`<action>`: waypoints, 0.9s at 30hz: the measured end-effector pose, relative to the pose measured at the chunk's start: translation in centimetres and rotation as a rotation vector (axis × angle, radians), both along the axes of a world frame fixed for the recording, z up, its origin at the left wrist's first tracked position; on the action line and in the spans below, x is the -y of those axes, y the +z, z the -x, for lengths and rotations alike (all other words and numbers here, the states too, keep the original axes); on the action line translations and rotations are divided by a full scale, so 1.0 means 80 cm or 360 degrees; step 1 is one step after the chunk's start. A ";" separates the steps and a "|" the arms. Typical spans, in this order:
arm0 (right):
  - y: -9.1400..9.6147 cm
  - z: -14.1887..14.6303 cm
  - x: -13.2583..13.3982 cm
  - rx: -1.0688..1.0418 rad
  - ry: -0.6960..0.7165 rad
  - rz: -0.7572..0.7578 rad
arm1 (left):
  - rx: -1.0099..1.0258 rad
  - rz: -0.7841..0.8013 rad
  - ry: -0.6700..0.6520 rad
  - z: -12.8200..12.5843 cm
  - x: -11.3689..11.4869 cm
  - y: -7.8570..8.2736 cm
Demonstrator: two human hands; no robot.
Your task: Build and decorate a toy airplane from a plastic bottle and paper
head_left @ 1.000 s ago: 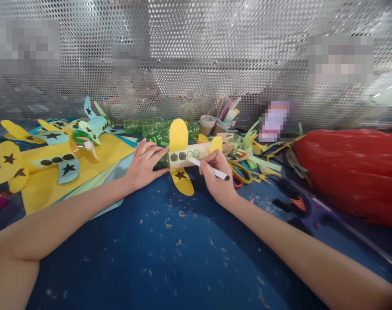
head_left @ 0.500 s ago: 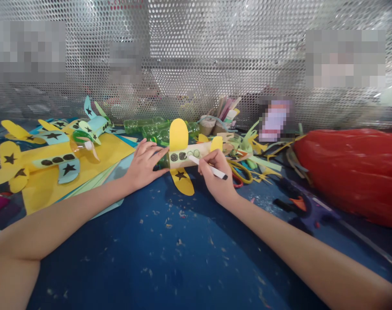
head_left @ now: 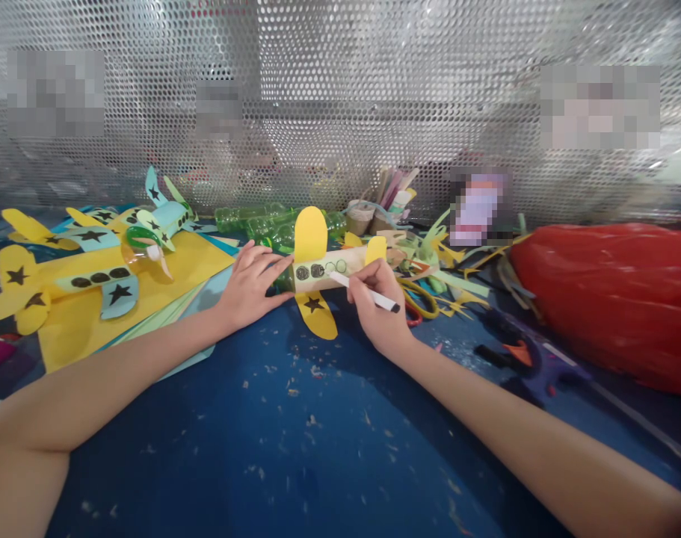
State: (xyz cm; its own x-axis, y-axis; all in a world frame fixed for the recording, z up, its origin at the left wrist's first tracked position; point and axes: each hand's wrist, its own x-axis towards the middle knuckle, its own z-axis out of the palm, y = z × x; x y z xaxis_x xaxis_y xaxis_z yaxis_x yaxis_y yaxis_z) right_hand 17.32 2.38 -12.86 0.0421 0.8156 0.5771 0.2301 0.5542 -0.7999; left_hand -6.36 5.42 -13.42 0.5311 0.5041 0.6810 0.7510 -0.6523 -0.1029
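Observation:
A toy airplane [head_left: 354, 279] with a pale paper body, yellow wings and a black star on the lower wing lies in front of me. Along its side runs a row of round windows, the ones on the left filled in black and the ones on the right only outlined. My left hand [head_left: 253, 288] grips its green bottle end, thumb below and fingers above. In my right hand [head_left: 379, 306], a white marker [head_left: 368, 292] with a black end is pinched, its tip at the windows. My right fingers partly cover the tail end.
Finished-looking paper planes [head_left: 87, 269] lie left on yellow card [head_left: 143, 299]. Green plastic bottles [head_left: 256, 218], cups of sticks [head_left: 362, 215], paper scraps and yellow-handled scissors [head_left: 421, 297] are beyond. A purple glue gun [head_left: 542, 362] and red bag [head_left: 609, 299] sit right. Perforated metal mesh [head_left: 329, 75] rises behind.
The marker and my right hand have shifted very slightly to the right along the windows. My left hand and the plane stay in place.

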 end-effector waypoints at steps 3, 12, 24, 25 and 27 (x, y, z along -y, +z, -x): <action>-0.001 0.000 0.000 0.0008 0.0015 0.0013 | 0.0008 0.0007 0.0002 0.000 0.000 0.000; 0.004 0.001 0.001 -0.0014 0.0008 0.0010 | 0.0004 0.0000 -0.0010 0.000 -0.001 -0.001; 0.001 0.000 0.001 0.0004 0.0021 0.0000 | 0.0001 -0.0042 -0.0003 0.000 -0.001 -0.001; 0.002 0.000 0.001 0.0014 0.0030 -0.0004 | -0.0001 -0.0040 0.0000 0.000 -0.001 -0.001; 0.002 0.000 0.002 0.0021 0.0034 -0.0009 | -0.0004 -0.0027 0.0006 0.000 -0.001 -0.001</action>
State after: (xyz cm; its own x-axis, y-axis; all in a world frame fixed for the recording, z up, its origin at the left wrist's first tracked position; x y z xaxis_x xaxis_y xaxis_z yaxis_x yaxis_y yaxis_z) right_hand 17.29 2.25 -12.70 0.0171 0.8129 0.5822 0.2287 0.5637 -0.7937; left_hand -6.38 5.49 -13.50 0.5310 0.4943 0.6883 0.7530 -0.6477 -0.1159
